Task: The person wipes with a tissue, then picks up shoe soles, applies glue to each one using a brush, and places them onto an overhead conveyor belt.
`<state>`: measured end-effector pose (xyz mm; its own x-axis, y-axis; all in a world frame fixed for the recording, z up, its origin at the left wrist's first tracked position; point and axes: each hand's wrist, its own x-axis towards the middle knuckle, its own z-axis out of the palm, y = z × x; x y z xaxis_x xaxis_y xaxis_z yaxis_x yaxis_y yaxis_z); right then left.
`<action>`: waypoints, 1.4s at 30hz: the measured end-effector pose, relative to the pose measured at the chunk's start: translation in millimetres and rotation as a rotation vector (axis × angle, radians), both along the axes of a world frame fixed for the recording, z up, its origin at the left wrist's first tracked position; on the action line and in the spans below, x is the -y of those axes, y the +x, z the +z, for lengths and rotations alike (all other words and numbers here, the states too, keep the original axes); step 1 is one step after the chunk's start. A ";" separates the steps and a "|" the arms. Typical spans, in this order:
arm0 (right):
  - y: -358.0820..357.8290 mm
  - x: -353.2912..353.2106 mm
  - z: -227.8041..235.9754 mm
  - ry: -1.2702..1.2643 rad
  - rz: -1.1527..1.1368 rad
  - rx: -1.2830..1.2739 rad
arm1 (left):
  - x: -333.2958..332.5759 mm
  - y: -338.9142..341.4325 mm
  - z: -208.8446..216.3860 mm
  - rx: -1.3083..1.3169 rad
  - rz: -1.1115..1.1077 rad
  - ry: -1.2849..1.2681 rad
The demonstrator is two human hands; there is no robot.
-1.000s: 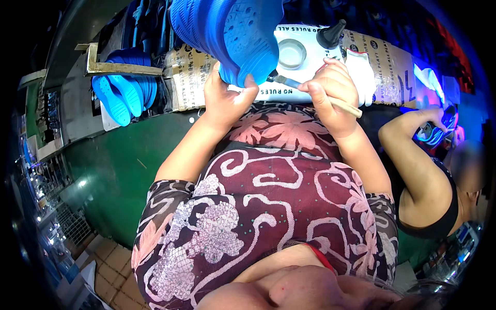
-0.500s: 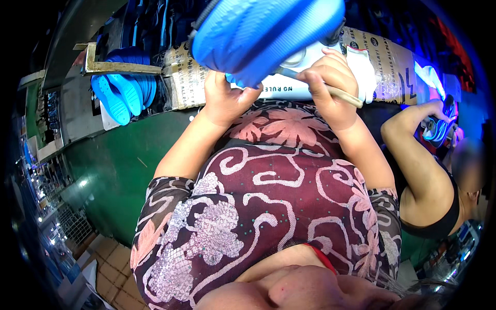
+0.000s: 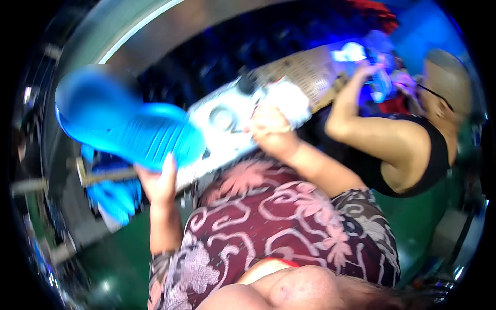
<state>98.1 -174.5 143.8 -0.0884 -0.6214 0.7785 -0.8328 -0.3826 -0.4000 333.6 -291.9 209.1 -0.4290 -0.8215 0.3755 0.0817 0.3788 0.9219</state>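
Vividly blue shoe [image 3: 157, 135], ribbed, curved, partly blurred

Single head-worn fisheye view, steeply downward, close: wearer's patterned blouse [image 3: 258, 222] fills lower centre; cardboard-topped bench [image 3: 299, 71] slants toward upper right.

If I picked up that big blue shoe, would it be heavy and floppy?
Probably not heavy: the left hand alone holds the blue shoe up by its near edge. It likely keeps its shape, since I see no clear sag, though the picture is blurry. The ridges inside might make it less slippery.
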 end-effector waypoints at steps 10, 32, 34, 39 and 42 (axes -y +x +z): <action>-26.6 -52.7 -3.1 0.148 -0.218 0.408 | -9.6 -74.7 52.7 0.227 -0.820 0.802; -32.5 -74.6 -20.1 0.157 -0.211 0.746 | 11.9 -127.1 -9.4 0.296 -0.406 -0.103; -24.4 -65.7 -16.3 0.173 -0.175 0.755 | 27.9 -49.2 -49.5 0.462 -0.302 0.018; 4.8 -31.3 -13.0 0.288 0.005 0.950 | 36.0 99.0 -113.0 0.568 -0.120 0.591; 22.4 -4.2 -3.2 0.388 0.102 0.797 | 31.6 154.3 -136.6 0.522 -0.055 0.763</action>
<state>120.5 -170.3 140.5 -0.4437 -0.8628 0.2422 -0.2210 -0.1566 -0.9626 488.0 -323.5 72.5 -0.4370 -0.7404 -0.5108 -0.4144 -0.3383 0.8449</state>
